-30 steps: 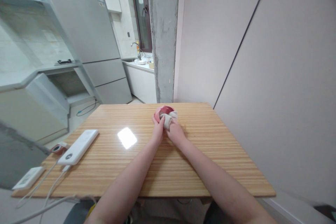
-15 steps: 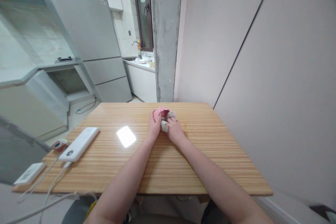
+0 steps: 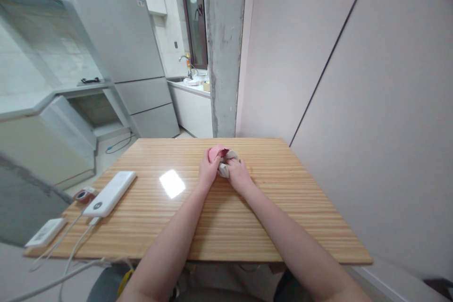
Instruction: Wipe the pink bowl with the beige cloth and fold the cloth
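Observation:
A small pink bowl (image 3: 213, 152) with a dark red inside stands tilted on the wooden table (image 3: 283, 188), near its far edge. My left hand (image 3: 207, 171) grips the bowl's left side. My right hand (image 3: 239, 173) presses a crumpled beige cloth (image 3: 226, 159) against the bowl's rim and inside. Both hands meet around the bowl, which they hide for the most part.
A white power bank (image 3: 110, 193) with cables lies at the table's left edge, beside a small red round object (image 3: 83, 195) and a flat white device (image 3: 46, 231). A grey concrete pillar (image 3: 222, 47) and a pale wall stand behind the table.
The bowl has tipped from upright onto its side toward my left hand, and the cloth has been pushed from the rim deeper against the bowl. Both hands stayed in place.

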